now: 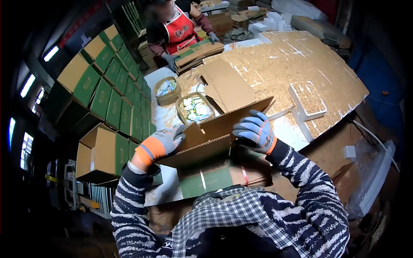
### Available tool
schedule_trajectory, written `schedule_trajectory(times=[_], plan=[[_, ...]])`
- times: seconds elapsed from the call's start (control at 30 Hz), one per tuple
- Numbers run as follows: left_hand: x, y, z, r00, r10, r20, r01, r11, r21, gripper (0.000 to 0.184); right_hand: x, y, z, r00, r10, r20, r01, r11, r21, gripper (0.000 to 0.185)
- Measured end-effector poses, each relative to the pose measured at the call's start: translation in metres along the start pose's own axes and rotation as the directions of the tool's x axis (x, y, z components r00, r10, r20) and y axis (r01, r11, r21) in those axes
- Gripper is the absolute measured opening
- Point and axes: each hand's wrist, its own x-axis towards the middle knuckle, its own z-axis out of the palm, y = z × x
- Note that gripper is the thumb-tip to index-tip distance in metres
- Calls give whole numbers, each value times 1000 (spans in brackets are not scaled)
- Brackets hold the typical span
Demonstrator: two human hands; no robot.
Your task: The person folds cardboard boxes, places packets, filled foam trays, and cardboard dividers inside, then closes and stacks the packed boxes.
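Note:
Both of my hands wear grey gloves with orange cuffs. Between them a brown cardboard box [202, 148] stands partly folded, tilted over the table's near edge. My left hand [168, 138] has its fingers wrapped round the box's left end. At the right end, my right hand [254, 130] grips the upper part of the cardboard with bent fingers; its thumb is hidden. Under the box lies a stack of flat green and brown cardboard [219, 179] with a white and a red strap across it. A flat cardboard piece [230, 86] lies just beyond the box.
Two baskets of small packets [195, 108] stand behind my left hand. Stacked green boxes [101, 96] line the left. A white foam block [308, 99] rests on the granule-covered table [275, 69]. Opposite, a person in a red apron [180, 29] handles flat cardboard [200, 55].

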Motion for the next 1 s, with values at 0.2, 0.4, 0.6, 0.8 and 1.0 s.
schedule_trajectory(times=[0.2, 0.4, 0.6, 0.8, 1.0], plan=[[47, -32, 29, 749, -82, -658, -367, 776, -514, 28, 34, -22, -27, 974, 196, 111, -217, 684, 696, 29], [40, 20, 78, 814, 511, -276, -491, 859, 142, 28, 29, -35, 5, 942, 122, 313, -162, 981, 108, 38], [52, -1, 102, 931, 346, -118, -354, 775, -523, 33, 52, -75, -29, 407, -12, 913, -464, 858, 218, 70], [17, -60, 139, 762, -515, -394, -378, 141, -915, 47, 4, 5, 10, 802, 58, 594, -186, 970, 156, 64], [-29, -26, 81, 856, -246, -455, -338, 401, -851, 56, 7, -49, 16, 444, 891, 92, -564, 198, 802, 54]])
